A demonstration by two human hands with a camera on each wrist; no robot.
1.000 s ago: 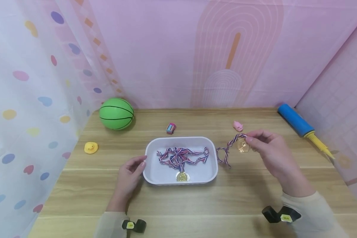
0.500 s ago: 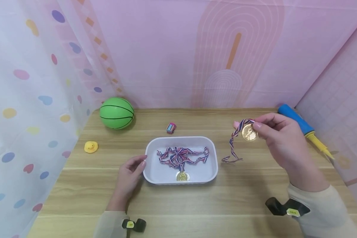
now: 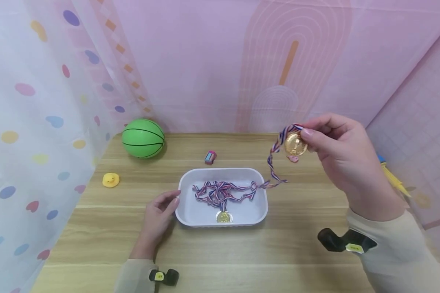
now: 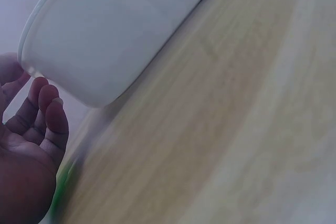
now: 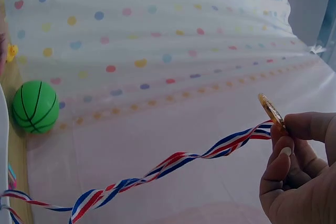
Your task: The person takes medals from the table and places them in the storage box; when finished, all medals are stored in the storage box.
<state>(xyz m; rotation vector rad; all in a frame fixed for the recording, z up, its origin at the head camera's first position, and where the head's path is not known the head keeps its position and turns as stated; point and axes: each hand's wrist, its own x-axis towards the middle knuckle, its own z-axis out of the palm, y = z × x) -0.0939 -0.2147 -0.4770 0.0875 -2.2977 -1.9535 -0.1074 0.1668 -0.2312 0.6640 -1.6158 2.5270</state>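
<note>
My right hand (image 3: 342,152) pinches a gold medal (image 3: 295,144) by its edge, between thumb and fingers, raised above the table to the right of the tray. Its twisted red, white and blue ribbon (image 5: 178,163) hangs down and trails toward the tray's right rim. The white tray (image 3: 258,211) stands mid-table. In it lies another gold medal (image 3: 224,216) near the front wall, its ribbon (image 3: 220,193) bunched in a tangle behind. My left hand (image 3: 157,217) holds the tray's left rim with its fingertips; in the left wrist view the lower fingers (image 4: 56,119) curl beneath the rim.
A green ball (image 3: 143,138) sits at the back left, with a yellow toy duck (image 3: 111,180) in front of it. Behind the tray lies a small pink-and-blue toy (image 3: 210,157). A pink toy (image 3: 293,159) and a blue-and-yellow pump (image 3: 395,179) are partly hidden by the right hand.
My right hand has lifted the medal higher, first moving right, then back a little left; its ribbon has swung toward the tray again. The left hand and tray stay put.
</note>
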